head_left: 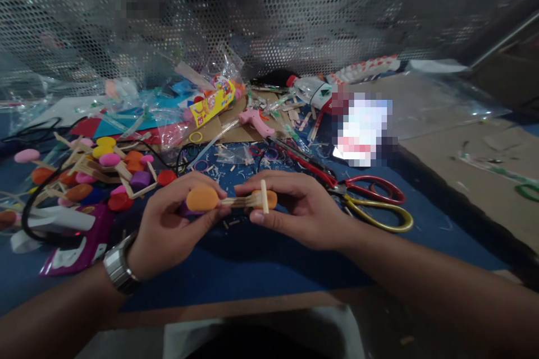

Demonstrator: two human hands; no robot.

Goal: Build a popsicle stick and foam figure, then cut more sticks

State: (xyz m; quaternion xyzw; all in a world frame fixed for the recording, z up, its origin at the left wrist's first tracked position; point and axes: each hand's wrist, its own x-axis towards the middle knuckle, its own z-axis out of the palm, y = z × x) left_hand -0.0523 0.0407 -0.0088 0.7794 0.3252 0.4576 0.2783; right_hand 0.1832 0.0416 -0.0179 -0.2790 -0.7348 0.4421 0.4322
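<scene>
Both hands hold one small craft piece over the blue table cover (261, 261). The piece is made of thin wooden sticks (246, 201) with an orange bottle cap (202, 199) at its left end and another orange cap (272, 198) at its right end. My left hand (174, 227), with a metal watch on its wrist, pinches the left cap. My right hand (301, 210) pinches the right end, where a short stick stands crosswise. A purple cap seems to sit behind the left orange one.
A heap of finished stick-and-cap pieces (101, 171) in several colours lies at the left. Red and yellow scissors (370, 199) lie to the right of my hands. A pink glue gun (256, 122), a glue bottle (309, 90), plastic bags and stick scraps lie behind. A mesh screen closes the back.
</scene>
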